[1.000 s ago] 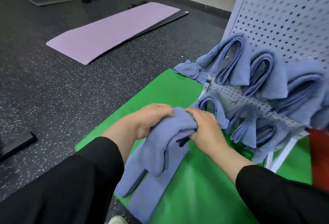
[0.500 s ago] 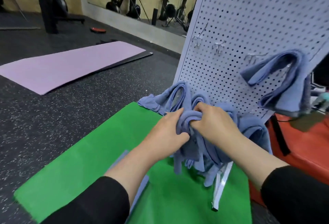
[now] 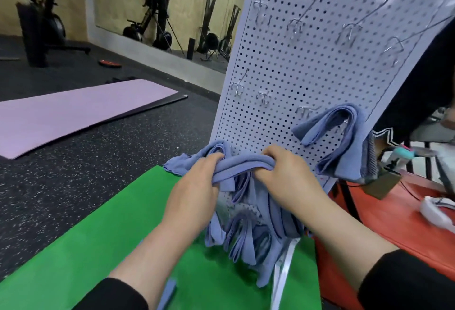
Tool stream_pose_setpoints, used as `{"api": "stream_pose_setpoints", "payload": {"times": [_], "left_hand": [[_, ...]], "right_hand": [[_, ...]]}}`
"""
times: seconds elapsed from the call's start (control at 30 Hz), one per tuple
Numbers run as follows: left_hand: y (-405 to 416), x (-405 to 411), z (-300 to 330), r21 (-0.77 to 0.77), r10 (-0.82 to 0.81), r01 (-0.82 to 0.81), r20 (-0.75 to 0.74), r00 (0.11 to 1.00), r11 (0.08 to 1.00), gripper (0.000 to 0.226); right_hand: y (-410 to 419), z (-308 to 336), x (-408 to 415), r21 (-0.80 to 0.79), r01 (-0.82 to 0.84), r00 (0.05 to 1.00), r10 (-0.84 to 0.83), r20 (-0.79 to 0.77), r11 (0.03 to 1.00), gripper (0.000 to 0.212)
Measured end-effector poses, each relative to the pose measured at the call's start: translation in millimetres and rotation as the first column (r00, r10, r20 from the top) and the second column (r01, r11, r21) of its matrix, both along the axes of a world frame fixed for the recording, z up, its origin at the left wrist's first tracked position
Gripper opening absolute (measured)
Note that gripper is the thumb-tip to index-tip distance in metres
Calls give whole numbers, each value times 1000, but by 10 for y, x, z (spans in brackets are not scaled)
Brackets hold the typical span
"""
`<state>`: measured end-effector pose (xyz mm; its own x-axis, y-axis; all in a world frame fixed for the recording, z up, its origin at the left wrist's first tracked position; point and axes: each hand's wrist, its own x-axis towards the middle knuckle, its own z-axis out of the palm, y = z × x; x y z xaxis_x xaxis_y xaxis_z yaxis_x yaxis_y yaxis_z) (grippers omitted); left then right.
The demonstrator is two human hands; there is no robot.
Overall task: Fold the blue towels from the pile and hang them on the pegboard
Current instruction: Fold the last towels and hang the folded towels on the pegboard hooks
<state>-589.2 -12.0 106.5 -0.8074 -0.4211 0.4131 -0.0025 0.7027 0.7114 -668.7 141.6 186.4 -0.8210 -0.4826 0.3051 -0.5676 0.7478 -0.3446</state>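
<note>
Blue towels (image 3: 246, 164), white dotted pegboard (image 3: 307, 63), green mat (image 3: 98, 235), lilac mat (image 3: 73, 110), speckled black floor (image 3: 98, 157).

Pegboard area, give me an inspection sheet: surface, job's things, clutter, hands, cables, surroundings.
Surface: green mat on speckled dark floor.
Job's things: folded blue towel held before the pegboard; hung towel at right, more hung below; several hooks bare.
Clutter: white object on the red pad.
Hands: left hand and right hand both grip the towel.
Cables: dark cord on the red pad.
Surroundings: purple mat, gym equipment, mirror.
</note>
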Motion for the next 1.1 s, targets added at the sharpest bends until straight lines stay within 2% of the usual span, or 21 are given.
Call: {"api": "stream_pose_setpoints", "payload": {"times": [0.23,0.43,0.57,0.7,0.83,0.93,1.03,1.1], "left_hand": [[-170,-183,171,108,-138,160,-182,974,981,43],[-60,-474,552,214,-96,161,-286,953,963,41],[-71,-847,959,277,-44,141,-327,944,950,37],[-140,-1170,1259,293,-21,124,-331,944,948,33],[-197,-1434,1326,225,12,62,-315,949,972,27],[-217,-1575,1242,146,42,-3,-265,963,989,21],[-157,-1644,1088,46,6,3,-200,980,999,18],[-110,-1643,985,63,-38,52,-206,978,997,24]], "right_hand": [[44,234,-133,-240,-49,997,60,40,970,9],[-15,546,-238,-469,-82,996,81,-23,879,22],[-134,802,-520,-538,-60,997,20,-79,841,16],[-279,1012,-864,-535,6,991,-76,-110,845,17],[-429,1114,-1141,-501,38,985,-116,-126,865,21],[-494,1096,-1247,-306,83,987,-120,-104,948,9],[-492,969,-1279,-139,109,993,-114,-26,984,37],[-481,799,-1257,-126,82,995,-87,-42,989,24]]}}
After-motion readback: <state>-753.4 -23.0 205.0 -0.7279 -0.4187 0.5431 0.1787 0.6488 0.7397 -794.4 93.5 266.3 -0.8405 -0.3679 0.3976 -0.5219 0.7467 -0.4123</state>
